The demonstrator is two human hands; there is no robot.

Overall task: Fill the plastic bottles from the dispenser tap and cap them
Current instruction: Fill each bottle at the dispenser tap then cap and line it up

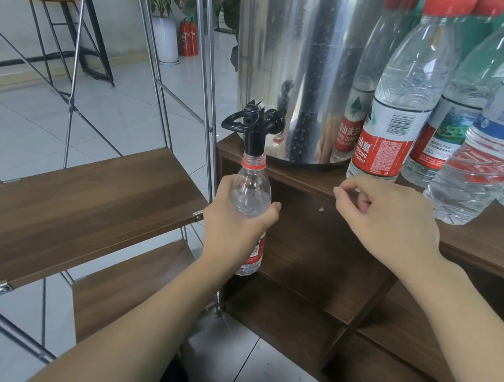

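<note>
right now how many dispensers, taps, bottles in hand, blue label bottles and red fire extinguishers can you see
dispenser: 1
tap: 1
bottle in left hand: 1
blue label bottle: 1
red fire extinguishers: 2
total: 6

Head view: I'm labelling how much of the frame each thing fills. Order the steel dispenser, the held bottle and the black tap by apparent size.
1. steel dispenser, largest though cropped.
2. held bottle, partly hidden by the left hand.
3. black tap, smallest.
</note>
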